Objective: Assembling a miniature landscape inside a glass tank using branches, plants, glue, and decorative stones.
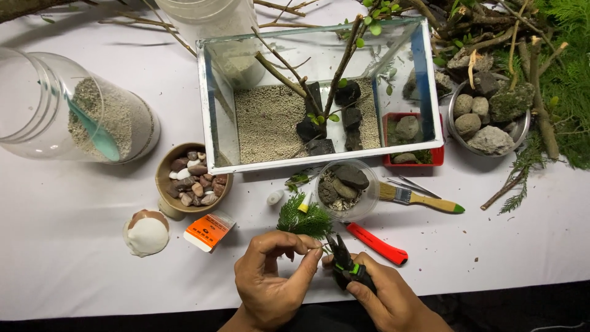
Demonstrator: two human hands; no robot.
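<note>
My left hand pinches the stem of a small green fern-like sprig near the table's front edge. In my right hand is a pair of black cutters with green trim, their tips at the sprig's stem. Behind them stands a glass tank with a gravel bed, dark rocks and a branching twig with small leaves.
A clear tub of stones, a paintbrush, a red-handled tool, a brown bowl of pebbles, a shell, an orange packet, a tipped jar of sand, a red tray, a metal bowl of rocks and loose branches surround the tank.
</note>
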